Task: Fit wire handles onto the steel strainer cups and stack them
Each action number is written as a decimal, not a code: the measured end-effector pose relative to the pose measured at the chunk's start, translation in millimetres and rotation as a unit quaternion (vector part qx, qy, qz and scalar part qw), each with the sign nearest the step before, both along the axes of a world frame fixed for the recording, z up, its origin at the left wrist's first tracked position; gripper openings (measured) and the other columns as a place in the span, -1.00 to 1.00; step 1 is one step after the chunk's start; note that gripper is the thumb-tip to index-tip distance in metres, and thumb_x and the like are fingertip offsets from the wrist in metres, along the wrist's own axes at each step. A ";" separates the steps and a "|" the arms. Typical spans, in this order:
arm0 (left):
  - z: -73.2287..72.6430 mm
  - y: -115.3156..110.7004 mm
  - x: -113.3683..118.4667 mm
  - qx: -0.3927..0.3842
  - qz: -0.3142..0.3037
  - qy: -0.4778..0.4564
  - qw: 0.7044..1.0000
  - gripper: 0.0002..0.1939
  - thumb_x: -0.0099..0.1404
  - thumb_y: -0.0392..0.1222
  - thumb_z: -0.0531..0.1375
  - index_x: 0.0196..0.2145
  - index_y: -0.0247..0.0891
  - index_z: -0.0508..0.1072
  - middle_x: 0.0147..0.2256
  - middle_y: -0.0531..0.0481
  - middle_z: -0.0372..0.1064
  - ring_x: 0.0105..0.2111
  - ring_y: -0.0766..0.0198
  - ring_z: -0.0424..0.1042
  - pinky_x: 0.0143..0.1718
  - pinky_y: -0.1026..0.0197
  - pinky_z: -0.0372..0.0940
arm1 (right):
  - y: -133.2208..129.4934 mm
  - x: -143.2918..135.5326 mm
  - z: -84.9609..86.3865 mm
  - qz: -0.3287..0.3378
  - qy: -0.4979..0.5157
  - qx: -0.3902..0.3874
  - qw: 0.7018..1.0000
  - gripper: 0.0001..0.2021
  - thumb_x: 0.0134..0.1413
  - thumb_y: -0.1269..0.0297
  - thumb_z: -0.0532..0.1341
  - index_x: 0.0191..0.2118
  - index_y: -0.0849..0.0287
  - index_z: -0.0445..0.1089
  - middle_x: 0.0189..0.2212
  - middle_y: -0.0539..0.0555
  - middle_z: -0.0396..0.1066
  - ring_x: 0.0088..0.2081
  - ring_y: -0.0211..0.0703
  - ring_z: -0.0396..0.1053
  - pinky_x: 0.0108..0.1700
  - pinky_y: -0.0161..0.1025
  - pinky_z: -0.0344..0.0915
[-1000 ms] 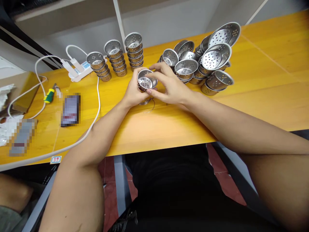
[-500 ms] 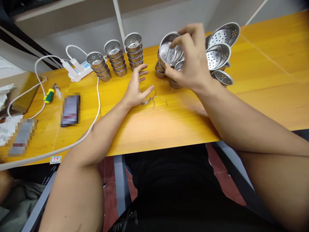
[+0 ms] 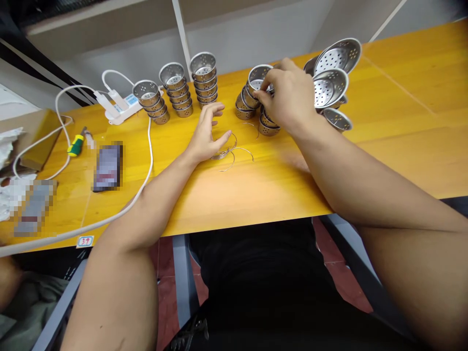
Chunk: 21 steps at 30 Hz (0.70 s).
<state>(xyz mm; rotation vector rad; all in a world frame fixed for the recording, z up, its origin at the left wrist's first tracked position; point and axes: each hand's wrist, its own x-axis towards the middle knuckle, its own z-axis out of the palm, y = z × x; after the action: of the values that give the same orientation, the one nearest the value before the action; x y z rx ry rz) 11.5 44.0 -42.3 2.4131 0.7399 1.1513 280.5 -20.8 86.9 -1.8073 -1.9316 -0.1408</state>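
My right hand [image 3: 288, 97] is closed at the rim of a perforated metal cup [image 3: 259, 78], its thumb and fingertips pinched there. That cup sits in a leaning cluster of cups at the back. Below the hand stands a short stack of similar cups [image 3: 269, 127]. My left hand [image 3: 209, 134] rests on the table with its fingers apart and nothing in it, beside a loose bunch of thin curved wires [image 3: 230, 152]. Larger perforated cups [image 3: 338, 56] lie tilted to the right of my right hand.
Three stacks of cups [image 3: 203, 73] stand at the back left. A white power strip [image 3: 123, 109] with a cable, a green and yellow tool [image 3: 76, 145] and two blurred phone-like objects [image 3: 108, 167] lie on the left. Part of another person shows at lower left.
My right hand has lowered the cup from above onto the cluster and turned its fingers downward. My left hand has stayed in place.
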 end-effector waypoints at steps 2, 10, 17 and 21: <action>1.4 -1.1 -0.2 -0.001 0.002 0.002 1.000 -0.20 0.53 0.35 0.30 0.51 0.09 0.09 0.54 -0.27 0.14 0.45 -0.20 0.43 0.36 -0.31 0.49 | 6.3 2.6 -6.4 0.008 0.004 0.005 1.000 -0.84 0.55 0.10 0.33 0.06 -0.07 0.64 0.26 0.16 0.54 0.17 0.17 0.53 0.35 0.23 0.49; 10.5 -8.7 0.5 -0.026 0.032 0.016 0.999 -0.23 0.48 0.32 0.36 0.46 0.07 0.23 0.56 -0.28 0.19 0.45 -0.21 0.44 0.39 -0.34 0.49 | 24.4 24.2 -23.4 0.098 0.088 0.111 0.985 -0.55 0.42 -0.37 0.25 -0.02 -0.15 0.64 0.16 0.26 0.54 0.22 0.48 0.43 0.38 0.57 0.35; 10.1 -8.8 0.0 -0.029 0.049 0.021 0.998 -0.22 0.49 0.38 0.31 0.47 0.05 0.21 0.59 -0.28 0.15 0.52 -0.25 0.36 0.46 -0.36 0.41 | -11.4 3.3 -0.9 0.223 0.121 0.117 0.960 -0.56 0.42 -0.30 0.22 0.28 -0.43 0.54 0.39 0.02 0.50 0.47 0.48 0.29 0.55 0.68 0.16; 9.0 -4.2 -3.1 -0.017 0.063 0.011 0.998 -0.25 0.49 0.36 0.31 0.44 0.04 0.22 0.56 -0.26 0.17 0.56 -0.23 0.30 0.54 -0.35 0.34 | -13.1 -20.1 5.9 0.272 0.132 0.039 0.952 -0.31 0.29 -0.31 0.33 0.49 -0.51 0.37 0.47 -0.08 0.46 0.58 0.44 0.17 0.61 0.60 0.12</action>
<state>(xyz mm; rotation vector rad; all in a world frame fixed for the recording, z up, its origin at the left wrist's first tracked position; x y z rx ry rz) 8.5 39.8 -33.3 2.3842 0.9237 1.1521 260.4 -33.9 92.8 -1.1185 -2.1056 0.1977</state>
